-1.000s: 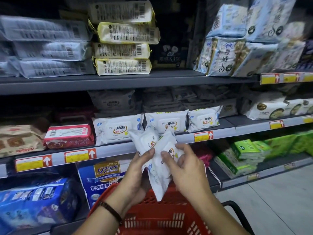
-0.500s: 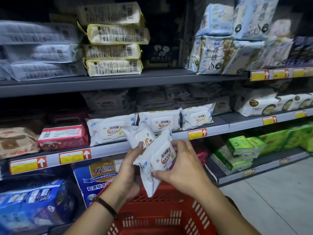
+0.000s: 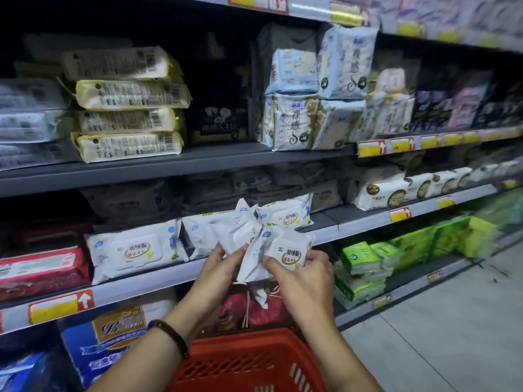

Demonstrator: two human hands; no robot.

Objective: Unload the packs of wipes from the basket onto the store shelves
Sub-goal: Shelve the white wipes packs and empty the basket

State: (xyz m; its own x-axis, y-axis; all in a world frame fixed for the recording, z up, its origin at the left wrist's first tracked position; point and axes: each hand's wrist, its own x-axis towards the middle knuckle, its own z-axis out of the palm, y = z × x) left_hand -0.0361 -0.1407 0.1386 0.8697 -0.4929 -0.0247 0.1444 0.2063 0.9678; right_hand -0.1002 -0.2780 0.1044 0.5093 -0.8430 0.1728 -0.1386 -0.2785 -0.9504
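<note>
Both my hands hold small white packs of wipes just in front of the middle grey shelf [image 3: 147, 281]. My left hand [image 3: 223, 267] grips one tilted pack [image 3: 237, 230]. My right hand [image 3: 300, 281] grips another pack [image 3: 283, 250], its orange-labelled lid facing me. The two packs touch. Matching white packs lie on the shelf: one at the left [image 3: 133, 250] and one behind my hands [image 3: 285, 213]. The red basket [image 3: 249, 360] sits below my forearms; its inside is not visible.
The upper shelf [image 3: 169, 162] carries stacked yellow-edged packs [image 3: 127, 120] and blue-white packs [image 3: 294, 120]. A red pack [image 3: 39, 270] lies at the left of the middle shelf. Green packs [image 3: 365, 267] fill the low shelf at right. Pale floor [image 3: 452, 321] is at right.
Both hands have lifted the two packs up toward the middle shelf. The camera has tilted up and moved closer, so less of the basket shows.
</note>
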